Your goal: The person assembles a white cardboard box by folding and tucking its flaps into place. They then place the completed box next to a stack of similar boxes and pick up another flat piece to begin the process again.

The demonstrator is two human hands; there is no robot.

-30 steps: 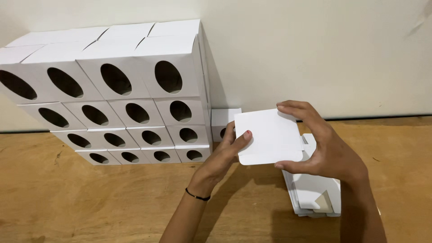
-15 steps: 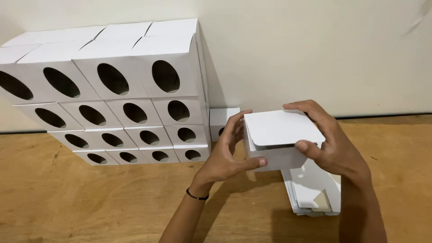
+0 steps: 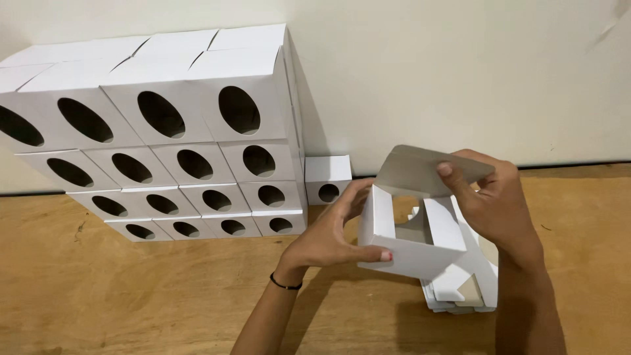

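Observation:
A white cardboard box (image 3: 411,246) is half folded, its top open and its grey-lined lid flap raised. My left hand (image 3: 332,233) grips the box's left side, thumb on its lower front edge. My right hand (image 3: 490,197) pinches the lid flap (image 3: 420,172) from the right. Under the box, a small pile of flat white box blanks (image 3: 463,289) lies on the wooden table (image 3: 131,296).
A wall of finished white boxes with oval holes (image 3: 171,138) is stacked several rows high at the left against the cream wall. One single box with a hole (image 3: 327,179) stands beside the stack's right end.
The flat white blank held a second ago has been folded into a box shape. Its lid, down half a second ago, is now lifted and the open inside shows.

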